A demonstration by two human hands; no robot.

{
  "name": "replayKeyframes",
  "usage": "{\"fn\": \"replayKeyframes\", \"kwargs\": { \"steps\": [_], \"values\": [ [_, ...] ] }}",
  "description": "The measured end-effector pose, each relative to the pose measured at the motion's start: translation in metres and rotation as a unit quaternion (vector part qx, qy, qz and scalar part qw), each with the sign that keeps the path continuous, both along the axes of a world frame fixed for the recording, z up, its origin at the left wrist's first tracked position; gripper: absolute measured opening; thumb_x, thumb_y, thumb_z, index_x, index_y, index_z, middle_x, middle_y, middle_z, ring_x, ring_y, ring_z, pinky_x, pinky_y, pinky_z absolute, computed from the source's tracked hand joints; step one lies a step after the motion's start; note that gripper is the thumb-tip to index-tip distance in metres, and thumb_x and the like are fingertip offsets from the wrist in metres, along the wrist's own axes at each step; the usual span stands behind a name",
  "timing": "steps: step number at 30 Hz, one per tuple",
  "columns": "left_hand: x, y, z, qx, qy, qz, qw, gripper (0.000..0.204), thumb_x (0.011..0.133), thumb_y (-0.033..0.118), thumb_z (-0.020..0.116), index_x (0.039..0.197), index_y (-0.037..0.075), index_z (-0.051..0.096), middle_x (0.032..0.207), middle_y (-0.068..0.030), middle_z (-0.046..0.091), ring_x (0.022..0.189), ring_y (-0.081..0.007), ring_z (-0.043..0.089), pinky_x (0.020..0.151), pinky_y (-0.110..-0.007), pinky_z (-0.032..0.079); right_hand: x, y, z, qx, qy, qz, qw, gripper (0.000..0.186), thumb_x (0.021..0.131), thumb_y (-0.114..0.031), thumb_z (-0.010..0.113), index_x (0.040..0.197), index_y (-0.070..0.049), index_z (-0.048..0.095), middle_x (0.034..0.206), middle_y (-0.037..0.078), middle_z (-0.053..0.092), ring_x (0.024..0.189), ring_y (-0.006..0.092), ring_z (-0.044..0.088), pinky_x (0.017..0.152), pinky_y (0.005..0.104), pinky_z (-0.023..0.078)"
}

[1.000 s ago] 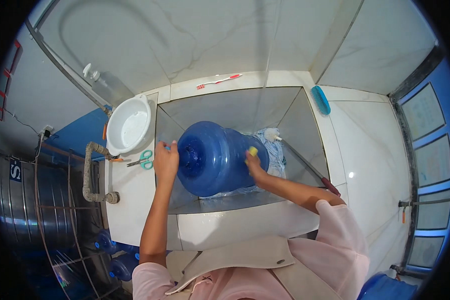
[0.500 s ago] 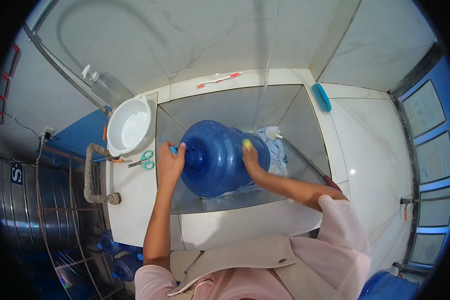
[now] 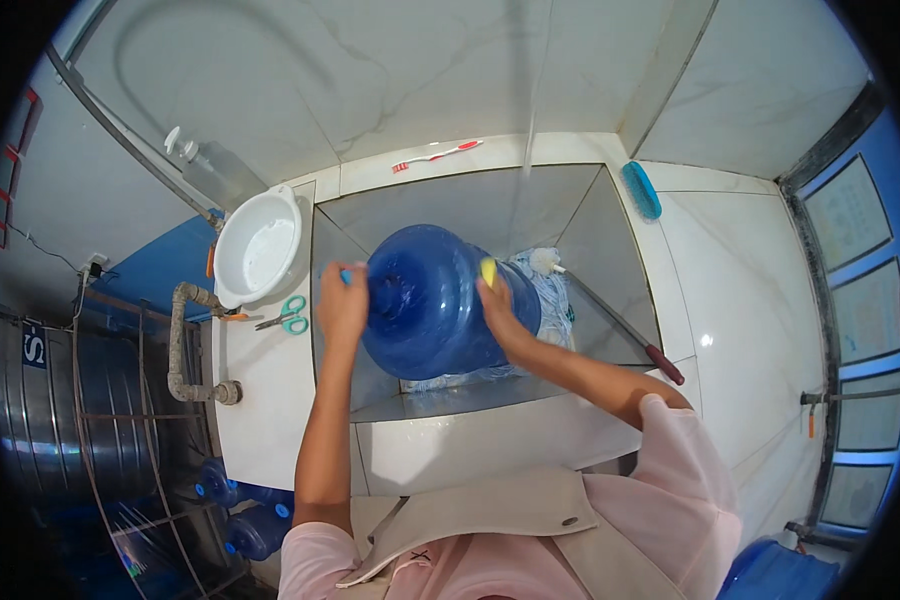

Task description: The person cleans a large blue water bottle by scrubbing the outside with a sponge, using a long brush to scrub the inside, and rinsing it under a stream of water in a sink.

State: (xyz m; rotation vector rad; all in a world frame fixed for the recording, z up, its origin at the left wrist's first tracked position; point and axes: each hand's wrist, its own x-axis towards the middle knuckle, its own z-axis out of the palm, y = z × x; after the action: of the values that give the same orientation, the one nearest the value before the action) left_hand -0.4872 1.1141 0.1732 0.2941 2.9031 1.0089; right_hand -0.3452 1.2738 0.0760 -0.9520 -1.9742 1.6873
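Observation:
A large blue water jug (image 3: 430, 310) lies on its side in the grey-tiled sink (image 3: 420, 200), its neck pointing left. My left hand (image 3: 343, 305) is closed at the neck, with a bit of light blue, perhaps the cap, showing at the fingers. On the jug's right part, my right hand (image 3: 498, 312) grips a small yellow sponge (image 3: 488, 271) against the wall of the jug. Beneath and right of the jug lies a heap of whitish-blue strands or cloth (image 3: 553, 305). The fingertips of my left hand are partly hidden.
A long-handled tool (image 3: 615, 317) leans across the sink's right side. On the ledges around are a white basin (image 3: 260, 250), scissors (image 3: 288, 317), a toothbrush (image 3: 438, 156) and a blue brush (image 3: 641, 190). A pipe (image 3: 178, 340) rises at left. A thin water stream (image 3: 529, 135) falls behind.
The jug has shifted slightly away from me and turned a little. Both hands moved with it, and the sponge sits slightly farther left and up on the jug.

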Motion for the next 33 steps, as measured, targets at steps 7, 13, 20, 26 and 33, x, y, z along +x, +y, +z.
{"fn": "replayKeyframes", "kwargs": {
  "steps": [7,13,20,26,33],
  "values": [
    [0.044,0.071,0.022,0.136,0.195,-0.291,0.927,0.035,0.078,0.027,0.063,0.101,0.001,0.057,0.098,-0.0201,0.059,0.088,-0.0372,0.058,0.078,-0.042,0.046,-0.057,0.085,0.062,0.485,0.036,0.221,0.845,0.025,0.084,-0.016,0.047,0.1,-0.003,0.061,0.098,0.018,0.06,0.099,0.031,0.055,0.085,0.0446,0.042],
    [-0.002,0.071,0.009,-0.008,0.215,-0.061,0.975,0.033,0.079,0.028,0.06,0.099,0.002,0.056,0.095,-0.0186,0.059,0.08,-0.0397,0.06,0.068,-0.047,0.048,0.005,-0.018,0.053,0.586,0.125,0.175,0.781,0.03,0.073,-0.011,0.055,0.1,0.002,0.055,0.099,0.017,0.057,0.097,0.0319,0.053,0.087,0.041,0.04],
    [0.057,0.092,0.024,0.142,0.245,-0.304,0.91,0.025,0.075,0.022,0.064,0.091,0.005,0.056,0.088,-0.016,0.058,0.08,-0.0377,0.058,0.068,-0.044,0.047,-0.063,0.094,0.078,0.493,-0.085,0.198,0.843,0.023,0.081,-0.016,0.052,0.099,-0.002,0.055,0.104,0.017,0.057,0.102,0.0342,0.052,0.087,0.044,0.041],
    [0.005,0.068,0.008,0.102,0.24,-0.206,0.943,0.025,0.076,0.022,0.062,0.092,0.004,0.056,0.088,-0.0167,0.058,0.079,-0.0385,0.058,0.066,-0.046,0.047,-0.023,0.036,0.066,0.576,0.088,0.167,0.795,0.028,0.083,-0.018,0.053,0.106,-0.001,0.056,0.112,0.017,0.057,0.109,0.0337,0.052,0.093,0.0452,0.04],
    [0.012,0.038,-0.018,0.076,0.249,-0.066,0.963,0.025,0.077,0.023,0.06,0.091,0.002,0.055,0.088,-0.0191,0.057,0.076,-0.0411,0.058,0.064,-0.048,0.047,-0.008,0.001,0.061,0.554,0.169,0.23,0.782,0.021,0.072,-0.005,0.053,0.093,-0.003,0.056,0.1,0.015,0.058,0.094,0.0334,0.055,0.086,0.0427,0.042]
  ]
}}
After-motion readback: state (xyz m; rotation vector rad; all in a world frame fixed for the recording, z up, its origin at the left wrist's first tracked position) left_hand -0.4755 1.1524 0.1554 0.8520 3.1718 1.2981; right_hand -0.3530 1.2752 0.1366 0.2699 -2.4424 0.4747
